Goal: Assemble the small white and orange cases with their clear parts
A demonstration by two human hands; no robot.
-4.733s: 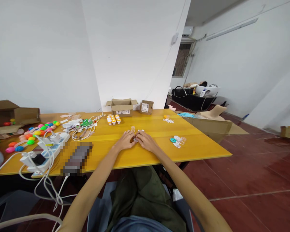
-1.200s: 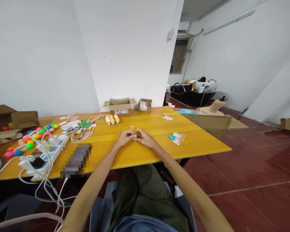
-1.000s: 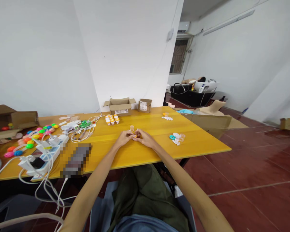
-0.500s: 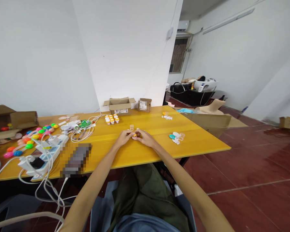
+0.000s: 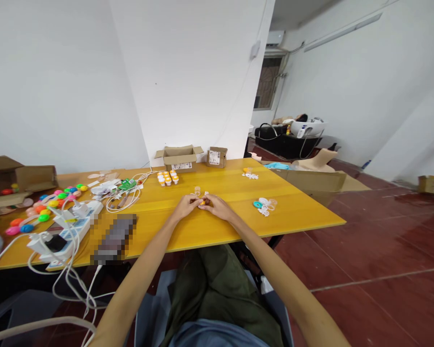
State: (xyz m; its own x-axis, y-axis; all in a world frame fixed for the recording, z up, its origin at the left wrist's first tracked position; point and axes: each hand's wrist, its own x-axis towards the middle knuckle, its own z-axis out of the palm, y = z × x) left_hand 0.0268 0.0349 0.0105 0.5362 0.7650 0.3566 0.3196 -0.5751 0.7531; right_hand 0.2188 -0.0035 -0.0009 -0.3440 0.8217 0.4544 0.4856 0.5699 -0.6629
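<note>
Both my left hand (image 5: 186, 206) and my right hand (image 5: 217, 206) meet over the middle of the table, fingers closed on one small orange and white plastic part (image 5: 201, 203). Most of that part is covered by my fingers. Just beyond them a small clear plastic cup (image 5: 197, 190) stands on the tabletop. A small white piece (image 5: 206, 193) lies close behind my right fingertips. Farther back on the left sits a cluster of several orange and white capped containers (image 5: 168, 178).
To the right lie a teal ring (image 5: 257, 204) with white and clear parts, and an orange and white pile (image 5: 250, 174) behind. Two cardboard boxes (image 5: 183, 166) stand by the wall. On the left are a power strip (image 5: 77, 231), cables, a phone (image 5: 115, 239) and colourful balls (image 5: 43, 209).
My hands stay in nearly the same place around the small part. Only slight finger movement shows, and a white piece behind the right fingertips is a little more visible.
</note>
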